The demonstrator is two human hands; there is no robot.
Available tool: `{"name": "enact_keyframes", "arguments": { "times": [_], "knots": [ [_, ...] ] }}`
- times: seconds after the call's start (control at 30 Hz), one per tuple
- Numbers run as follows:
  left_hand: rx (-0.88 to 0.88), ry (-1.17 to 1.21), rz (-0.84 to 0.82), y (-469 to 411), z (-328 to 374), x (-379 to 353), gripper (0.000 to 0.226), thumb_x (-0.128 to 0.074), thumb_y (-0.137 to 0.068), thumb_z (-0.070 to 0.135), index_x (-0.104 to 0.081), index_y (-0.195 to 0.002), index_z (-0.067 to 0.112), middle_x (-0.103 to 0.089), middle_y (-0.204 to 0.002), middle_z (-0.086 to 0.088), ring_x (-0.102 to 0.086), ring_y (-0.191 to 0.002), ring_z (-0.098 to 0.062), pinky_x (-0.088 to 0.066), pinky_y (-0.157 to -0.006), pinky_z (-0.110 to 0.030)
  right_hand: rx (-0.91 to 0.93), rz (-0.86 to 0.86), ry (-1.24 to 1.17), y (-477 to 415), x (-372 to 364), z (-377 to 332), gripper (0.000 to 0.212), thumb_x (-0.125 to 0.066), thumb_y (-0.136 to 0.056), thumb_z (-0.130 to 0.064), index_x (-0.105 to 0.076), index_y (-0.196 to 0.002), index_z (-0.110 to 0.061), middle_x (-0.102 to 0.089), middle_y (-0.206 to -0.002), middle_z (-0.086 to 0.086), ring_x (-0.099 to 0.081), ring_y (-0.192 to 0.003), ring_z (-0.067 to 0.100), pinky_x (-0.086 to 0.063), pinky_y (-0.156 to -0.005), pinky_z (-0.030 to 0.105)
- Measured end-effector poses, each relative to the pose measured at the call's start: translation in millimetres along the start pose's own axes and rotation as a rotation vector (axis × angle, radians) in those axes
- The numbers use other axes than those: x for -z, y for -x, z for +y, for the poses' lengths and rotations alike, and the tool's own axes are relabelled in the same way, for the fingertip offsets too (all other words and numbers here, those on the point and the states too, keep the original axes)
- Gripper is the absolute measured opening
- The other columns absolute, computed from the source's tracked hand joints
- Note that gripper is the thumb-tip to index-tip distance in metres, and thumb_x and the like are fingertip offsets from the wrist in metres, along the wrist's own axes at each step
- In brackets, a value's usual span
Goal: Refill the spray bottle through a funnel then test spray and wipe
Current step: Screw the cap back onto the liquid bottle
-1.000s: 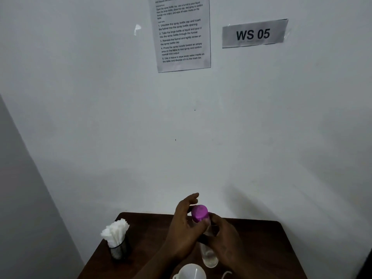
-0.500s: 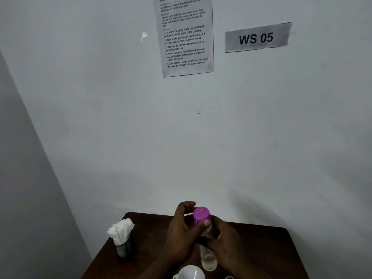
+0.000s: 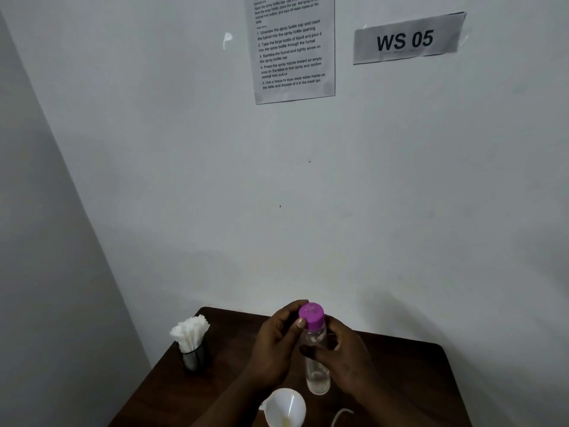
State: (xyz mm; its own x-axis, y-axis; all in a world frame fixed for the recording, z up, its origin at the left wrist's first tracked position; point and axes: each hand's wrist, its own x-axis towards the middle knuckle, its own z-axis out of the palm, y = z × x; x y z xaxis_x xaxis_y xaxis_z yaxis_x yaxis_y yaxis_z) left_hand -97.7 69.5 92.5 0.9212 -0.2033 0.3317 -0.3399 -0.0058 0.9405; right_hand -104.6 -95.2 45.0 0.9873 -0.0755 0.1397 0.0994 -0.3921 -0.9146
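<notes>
A clear plastic bottle (image 3: pixel 317 375) stands upright on the dark brown table (image 3: pixel 409 371), with a little liquid at its bottom. Its purple cap (image 3: pixel 311 315) sits on top. My left hand (image 3: pixel 275 346) pinches the cap between thumb and fingers. My right hand (image 3: pixel 345 355) wraps around the bottle's middle from the right. A white funnel (image 3: pixel 286 406) rests wide end up on the table just in front of the bottle, to its left. A thin white curved piece (image 3: pixel 340 416) lies at the bottom edge, mostly cut off.
A dark cup stuffed with white tissues (image 3: pixel 191 337) stands at the table's back left corner. The table is pushed against a white wall that carries an instruction sheet (image 3: pixel 292 47) and a sign reading WS 05 (image 3: pixel 406 38). A grey side wall closes in on the left.
My left fingers have shifted around the purple cap while my right hand keeps holding the bottle. The view has tilted slightly, so the table shows a bit more.
</notes>
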Motion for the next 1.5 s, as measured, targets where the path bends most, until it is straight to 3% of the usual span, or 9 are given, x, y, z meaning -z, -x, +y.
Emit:
{"name": "enact_keyframes", "arguments": {
  "times": [0.33,0.5,0.6,0.67,0.77,0.93,1.07,1.17,1.5],
  "knots": [
    [-0.045,-0.064,0.036,1.7,-1.3,4.9,0.03,-0.067,-0.095,0.004,-0.065,-0.123,0.014,-0.072,-0.119,-0.002,-0.066,-0.116,-0.02,-0.054,-0.097,-0.032,0.035,-0.181,0.059,-18.5,10.1,-4.1,0.062,-0.087,-0.065,-0.047,-0.064,-0.122,-0.04,-0.073,-0.109,-0.02,-0.068,-0.102,-0.001,-0.057,-0.091,0.03],
    [0.051,-0.153,-0.037,-9.3,-13.8,38.2,0.049,-0.08,-0.086,0.022,-0.061,-0.131,0.021,-0.069,-0.127,0.005,-0.063,-0.122,-0.012,-0.051,-0.105,-0.041,0.011,-0.268,0.124,-47.9,-15.5,-5.5,0.066,-0.082,-0.061,-0.053,-0.062,-0.122,-0.038,-0.072,-0.108,-0.017,-0.067,-0.103,0.003,-0.054,-0.089,0.027],
    [0.123,-0.128,-0.032,-17.8,-26.6,66.2,0.05,-0.079,-0.086,0.022,-0.061,-0.133,0.021,-0.07,-0.127,0.001,-0.064,-0.121,-0.014,-0.053,-0.103,-0.046,0.007,-0.348,0.156,-64.9,-37.6,-12.8,0.054,-0.084,-0.074,-0.026,-0.062,-0.123,-0.026,-0.068,-0.105,-0.015,-0.066,-0.102,0.009,-0.05,-0.085,0.02],
    [0.148,-0.115,-0.001,-23.9,-37.0,86.0,0.043,-0.077,-0.088,0.014,-0.063,-0.13,0.014,-0.072,-0.123,-0.004,-0.066,-0.118,-0.016,-0.053,-0.103,-0.045,0.024,-0.379,0.177,-77.4,-53.6,-16.1,0.06,-0.086,-0.074,-0.014,-0.062,-0.128,-0.019,-0.069,-0.11,-0.011,-0.067,-0.104,0.011,-0.049,-0.082,0.016],
    [0.189,-0.125,0.026,-34.0,-58.3,118.2,0.041,-0.077,-0.087,0.011,-0.065,-0.126,0.009,-0.073,-0.119,-0.006,-0.068,-0.115,-0.019,-0.053,-0.103,-0.045,-0.007,-0.408,0.18,-98.4,-88.4,-18.4,0.072,-0.093,-0.064,-0.02,-0.061,-0.129,-0.022,-0.07,-0.116,-0.008,-0.065,-0.106,0.011,-0.046,-0.074,0.009],
    [0.267,-0.224,0.021,-51.9,-101.5,163.6,0.04,-0.078,-0.086,0.012,-0.066,-0.124,0.014,-0.074,-0.115,-0.002,-0.07,-0.108,-0.014,-0.058,-0.096,-0.045,0.015,-0.451,0.286,-131.7,-145.2,-9.8,0.079,-0.095,-0.06,-0.029,-0.062,-0.131,-0.025,-0.071,-0.116,-0.007,-0.066,-0.105,0.013,-0.053,-0.086,0.023],
    [0.266,-0.295,0.045,-63.9,-135.3,187.8,0.04,-0.078,-0.086,0.012,-0.066,-0.124,0.015,-0.074,-0.114,0.003,-0.069,-0.107,-0.007,-0.058,-0.095,-0.037,-0.036,-0.479,0.288,-157.5,-181.5,4.1,0.071,-0.089,-0.068,-0.006,-0.059,-0.133,-0.014,-0.066,-0.114,-0.001,-0.064,-0.097,0.011,-0.041,-0.061,-0.001],
    [0.247,-0.32,0.063,-71.5,-161.4,200.2,0.041,-0.078,-0.086,0.011,-0.066,-0.125,0.013,-0.073,-0.116,0.004,-0.068,-0.108,-0.005,-0.056,-0.098,-0.034,-0.015,-0.461,0.321,-172.7,-202.9,19.2,0.074,-0.09,-0.068,-0.007,-0.059,-0.135,-0.013,-0.067,-0.121,0.0,-0.059,-0.104,0.01,-0.037,-0.066,-0.005],
    [0.253,-0.341,0.089,-83.4,-208.9,224.6,0.041,-0.077,-0.087,0.014,-0.064,-0.125,0.017,-0.071,-0.118,0.007,-0.066,-0.11,-0.004,-0.054,-0.098,-0.027,0.02,-0.457,0.349,-200.6,-240.5,47.8,0.075,-0.09,-0.067,-0.019,-0.06,-0.136,-0.016,-0.069,-0.125,0.003,-0.063,-0.115,0.018,-0.047,-0.095,0.024]
  ]
}}
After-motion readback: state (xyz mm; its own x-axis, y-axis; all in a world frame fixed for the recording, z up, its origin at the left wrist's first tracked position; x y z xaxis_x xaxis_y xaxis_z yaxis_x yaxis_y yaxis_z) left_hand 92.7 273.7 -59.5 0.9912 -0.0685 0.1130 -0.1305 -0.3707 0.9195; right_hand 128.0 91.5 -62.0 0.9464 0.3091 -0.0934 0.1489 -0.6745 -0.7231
